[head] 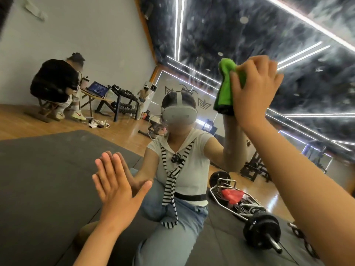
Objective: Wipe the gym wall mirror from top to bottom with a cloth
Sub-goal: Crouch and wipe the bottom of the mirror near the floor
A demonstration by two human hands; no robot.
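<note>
The wall mirror (211, 45) fills the whole view and reflects the gym and me. My right hand (255, 89) is raised at the upper right and grips a green cloth (227, 87), holding it against the glass. The cloth hangs down from my fingers, with a dark edge at its bottom. My left hand (115, 185) lies flat on the mirror at the lower left, fingers straight and together, meeting its own reflection. Smears and streaks show on the glass over the reflected dark ceiling.
In the reflection a seated person (57, 87) is at a small table with a laptop (98, 89), beside a dumbbell rack (124, 100). A barbell with a wire frame (247, 212) lies on a grey floor mat (48, 179).
</note>
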